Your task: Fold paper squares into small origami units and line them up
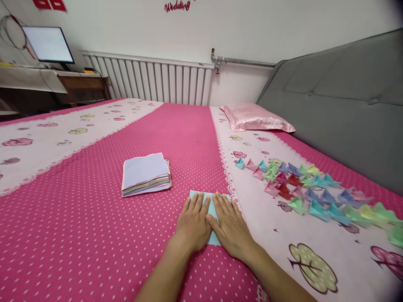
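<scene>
A light blue sheet of paper (210,199) lies on the pink dotted bedspread (94,218). My left hand (192,222) lies flat on its left part, fingers stretched out. My right hand (230,224) lies flat on its right part, fingers out too, thumb touching the left hand. Most of the sheet is hidden under both palms. A stack of coloured paper squares (145,173) sits just left and beyond my hands.
Several folded paper shapes (302,191) in pink, blue and green lie in rows on the white strip at right. A pink satin pillow (256,118) rests by the grey headboard (340,105). A radiator (151,79) and a monitor (48,44) stand at the back.
</scene>
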